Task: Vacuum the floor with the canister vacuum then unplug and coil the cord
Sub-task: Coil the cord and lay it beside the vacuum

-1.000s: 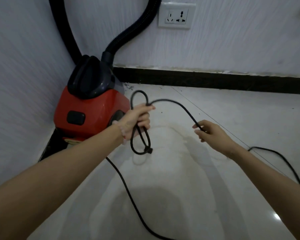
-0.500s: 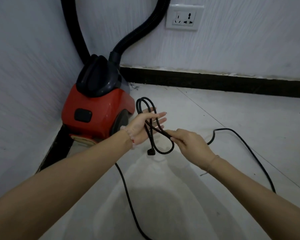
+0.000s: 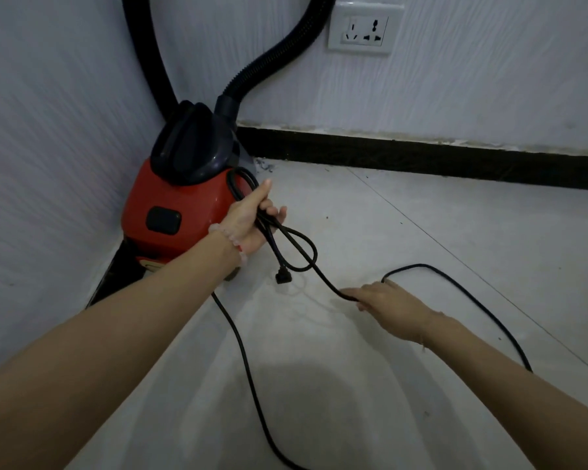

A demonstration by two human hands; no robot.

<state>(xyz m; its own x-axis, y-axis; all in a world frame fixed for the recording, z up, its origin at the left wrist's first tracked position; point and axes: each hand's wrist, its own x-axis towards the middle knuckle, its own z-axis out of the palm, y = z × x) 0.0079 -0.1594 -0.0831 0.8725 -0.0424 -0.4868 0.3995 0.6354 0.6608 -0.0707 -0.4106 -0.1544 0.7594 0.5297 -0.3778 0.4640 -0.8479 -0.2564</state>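
A red canister vacuum [image 3: 180, 201] with a black top stands in the corner, its black hose [image 3: 279, 52] rising up the wall. My left hand [image 3: 252, 222] grips a few loops of the black cord [image 3: 296, 245] beside the vacuum; the plug [image 3: 280, 276] dangles free below the loops. From the loops the cord runs down right to my right hand [image 3: 384, 303], which grips it low near the floor. Beyond that hand the cord arcs over the tiles to the right and trails back under my arms.
A white wall socket [image 3: 364, 30] with nothing plugged in sits above a dark skirting board [image 3: 421, 161]. Pale floor tiles [image 3: 455, 232] stretch to the right. White walls meet at the corner behind the vacuum.
My left hand has closed around the loops and lifted toward the vacuum. My right hand has slid away down the cord to the right, toward the floor.
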